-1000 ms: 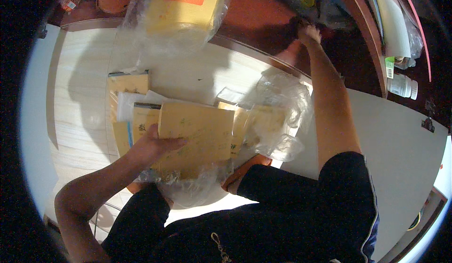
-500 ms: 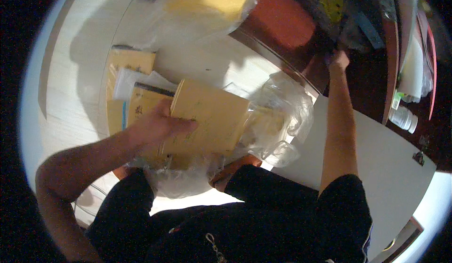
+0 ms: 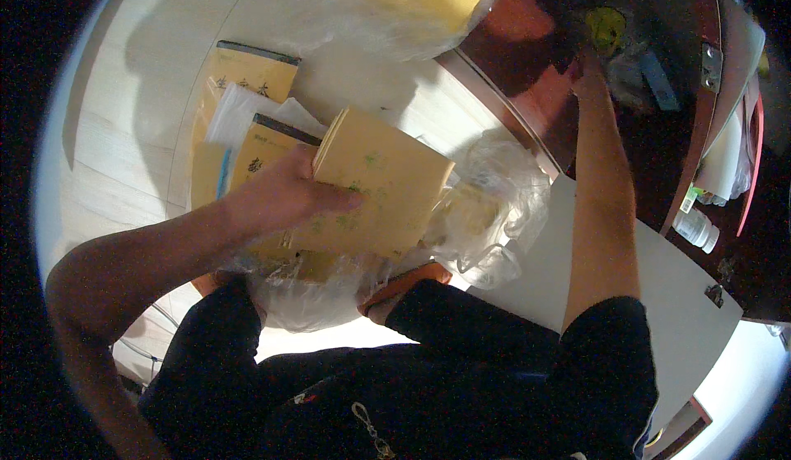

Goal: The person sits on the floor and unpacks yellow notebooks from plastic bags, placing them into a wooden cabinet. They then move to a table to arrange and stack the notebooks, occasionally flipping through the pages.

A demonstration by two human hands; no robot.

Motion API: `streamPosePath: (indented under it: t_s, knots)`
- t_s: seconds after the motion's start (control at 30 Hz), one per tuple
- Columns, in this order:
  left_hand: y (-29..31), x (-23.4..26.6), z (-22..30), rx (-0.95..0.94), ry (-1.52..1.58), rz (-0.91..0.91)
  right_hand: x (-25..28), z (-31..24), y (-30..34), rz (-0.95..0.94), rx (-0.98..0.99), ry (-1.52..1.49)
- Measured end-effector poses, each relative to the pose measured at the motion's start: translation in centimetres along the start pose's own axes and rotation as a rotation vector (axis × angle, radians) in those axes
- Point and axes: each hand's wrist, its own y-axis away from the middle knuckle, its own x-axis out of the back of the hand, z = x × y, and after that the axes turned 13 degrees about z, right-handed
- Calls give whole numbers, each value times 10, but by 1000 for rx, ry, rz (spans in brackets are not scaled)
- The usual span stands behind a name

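Note:
My left hand point(image 3: 284, 182) is closed around a small stack of tan notebooks point(image 3: 391, 180), its thumb lying across the top cover. Below and beside that stack, more tan notebooks point(image 3: 255, 69) with dark spines lie on the floor, some in clear plastic. My right arm stretches forward into a dark reddish-brown cabinet point(image 3: 515, 110). Deep shadow covers my right hand point(image 3: 587, 73) there, and its fingers cannot be made out. Nearest to it are a yellow-green item point(image 3: 606, 30) and a blue flat object point(image 3: 657, 81) inside the cabinet.
A yellow packet in clear plastic point(image 3: 420, 3) stands at the far side. Crumpled clear bags point(image 3: 503, 205) lie by the cabinet's edge. To the right are a white door panel point(image 3: 676, 320), a white bottle point(image 3: 697, 229) and upright papers point(image 3: 729, 151). My feet flank the plastic in front.
My right hand has gone farther into the cabinet's shadow. The left hand still holds the notebooks. The whole view has shifted slightly.

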Motion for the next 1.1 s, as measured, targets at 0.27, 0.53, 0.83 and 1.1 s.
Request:
streamPosePath:
  t_s: [0.27,0.53,0.83,1.1]
  knots:
    - [18,16,-1,92,66,60,69,-7,-7,419,-27,-338]
    - [12,12,0,30,119,-50,38,-51,-22,361,543,49]
    - [16,15,-6,49,56,-24,71,-113,28,452,633,118]
    - [20,16,-3,53,65,11,101,-91,33,263,610,-12]
